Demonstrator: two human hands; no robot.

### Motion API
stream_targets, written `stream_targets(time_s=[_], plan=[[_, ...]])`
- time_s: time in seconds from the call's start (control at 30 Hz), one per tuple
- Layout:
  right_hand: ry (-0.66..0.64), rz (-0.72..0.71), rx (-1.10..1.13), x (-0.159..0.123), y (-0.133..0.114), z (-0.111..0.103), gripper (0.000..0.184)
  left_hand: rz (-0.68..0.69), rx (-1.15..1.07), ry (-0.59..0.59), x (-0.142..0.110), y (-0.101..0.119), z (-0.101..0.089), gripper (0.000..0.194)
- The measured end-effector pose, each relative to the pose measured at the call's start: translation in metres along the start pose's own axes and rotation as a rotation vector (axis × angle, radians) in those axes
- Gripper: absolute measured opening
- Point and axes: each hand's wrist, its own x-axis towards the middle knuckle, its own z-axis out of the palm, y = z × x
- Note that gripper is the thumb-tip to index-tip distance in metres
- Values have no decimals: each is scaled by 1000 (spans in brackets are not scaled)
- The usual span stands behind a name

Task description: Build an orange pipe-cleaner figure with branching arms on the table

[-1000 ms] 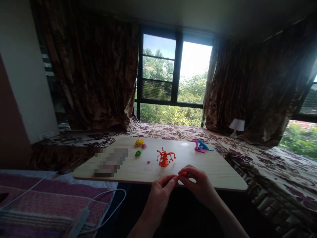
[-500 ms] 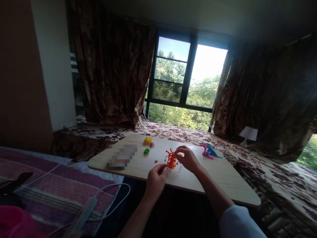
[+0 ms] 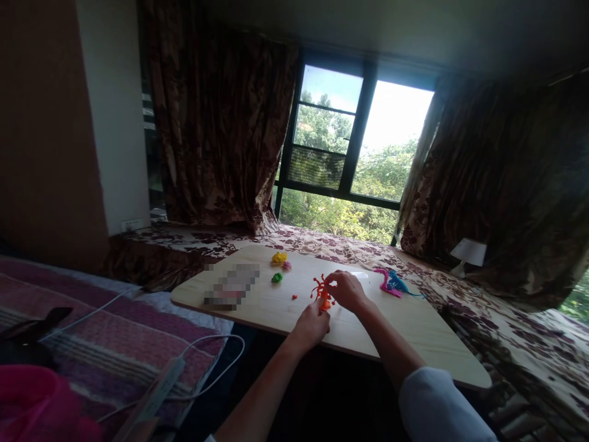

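Observation:
An orange clay figure with many thin, ball-tipped arms spreading from its top stands near the front of the pale tabletop. My left hand is closed on the left side of its lower body, thumb and fingers together. From the right, my right hand pinches among the upper arms, its fingers hiding part of them. A tiny orange clay bit lies just left of the figure.
Yellow clay, pink clay and green clay lie farther back. A pink shape and a blue shape touch at the right. A blurred-out flat object is at left. A lamp stands beyond.
My left hand has moved right and up, from beside the figure's base to a grip on its body. The right hand stays at the upper arms. The view has shifted slightly.

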Motion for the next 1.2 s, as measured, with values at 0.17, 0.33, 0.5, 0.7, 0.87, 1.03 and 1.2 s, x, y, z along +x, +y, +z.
stream_targets(time_s=[0.17, 0.33, 0.5, 0.7, 0.87, 1.03, 1.2], plan=[[-23, 10, -20, -1, 1, 1, 19, 27, -43, -68, 6, -10, 5, 48], [-18, 8, -28, 0, 2, 2, 18, -9, -77, -129, 7, -6, 7, 57], [-17, 12, -27, 2, 1, 1, 18, -39, -71, -155, 8, 2, 5, 60], [-28, 14, -18, 2, 0, 1, 16, -64, -41, -164, 9, 7, 5, 60], [-28, 17, -10, 1, 0, 0, 16, -20, -29, -137, 8, 3, 7, 57], [-27, 12, 3, 1, 1, 1, 16, -65, -8, -163, 11, 2, 9, 62], [-26, 1, 21, 1, 4, 3, 16, -69, 12, -160, 16, 0, 10, 60]])
